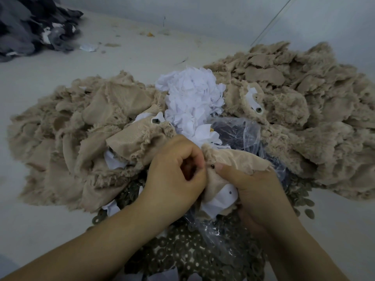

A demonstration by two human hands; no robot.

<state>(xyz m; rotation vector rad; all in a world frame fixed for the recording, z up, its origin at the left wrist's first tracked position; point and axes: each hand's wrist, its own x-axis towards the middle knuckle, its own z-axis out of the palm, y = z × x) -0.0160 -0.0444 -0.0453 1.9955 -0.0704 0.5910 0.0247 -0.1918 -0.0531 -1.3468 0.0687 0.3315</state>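
We look down on a pale table (125, 57) that meets a pale wall (223, 13); two fur heaps (304, 102) in beige cover most of it, and a grey heap (24, 27) sits at the far left corner; between the fur heaps lies a pile of white patches (192, 92); just nearer us a clear bag (243, 128) holds small dark parts; nearest of all spreads a bed of grey washers (182, 256). Above the washers we find the piece (239, 161), backing side up, its long axis running from upper right to lower left; the right hand (257, 191) grips it, thumb pressed on top; the left hand (176, 171), fingers curled, pinches its edge; the tiny dark eye (212, 166) sits between the left fingertips and the right thumb.
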